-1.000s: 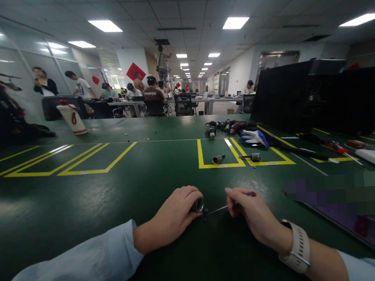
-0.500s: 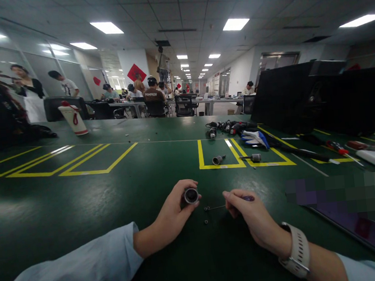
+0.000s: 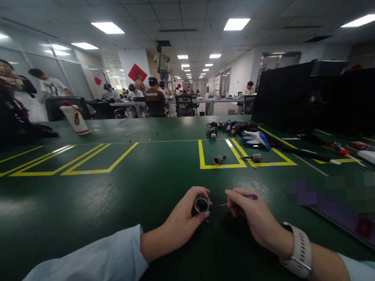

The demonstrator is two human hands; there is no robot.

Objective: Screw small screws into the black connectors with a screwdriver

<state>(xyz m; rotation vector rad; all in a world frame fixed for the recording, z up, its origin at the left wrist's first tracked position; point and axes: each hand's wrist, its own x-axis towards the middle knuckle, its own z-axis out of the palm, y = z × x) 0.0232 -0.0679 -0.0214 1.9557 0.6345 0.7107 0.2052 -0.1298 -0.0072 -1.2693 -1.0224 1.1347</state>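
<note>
My left hand point(image 3: 178, 221) is closed around a metal cup-shaped cylinder point(image 3: 202, 205), its round open end facing me and its inside dark. A thin screwdriver point(image 3: 221, 205) with a purple handle is pinched in my right hand point(image 3: 252, 216). The shaft points left, and its tip is at or behind the cylinder's right side; whether they touch I cannot tell. Just below the cylinder, a tiny ring-like piece point(image 3: 207, 221) lies on the green table point(image 3: 174, 274).
Two metal parts with shafts, one point(image 3: 219, 159) left of the other point(image 3: 256, 157), lie by the yellow tape. Behind are blue-white gloves point(image 3: 255, 139) and dark tools. A phone point(image 3: 365, 229) lies right, a screwdriver point(image 3: 344, 153) farther back, a white cup point(image 3: 75, 119) back left.
My left hand has shifted right and slightly nearer me with the cylinder, to the screwdriver's tip. The small pieces at that tip are now hidden. My right hand has barely moved.
</note>
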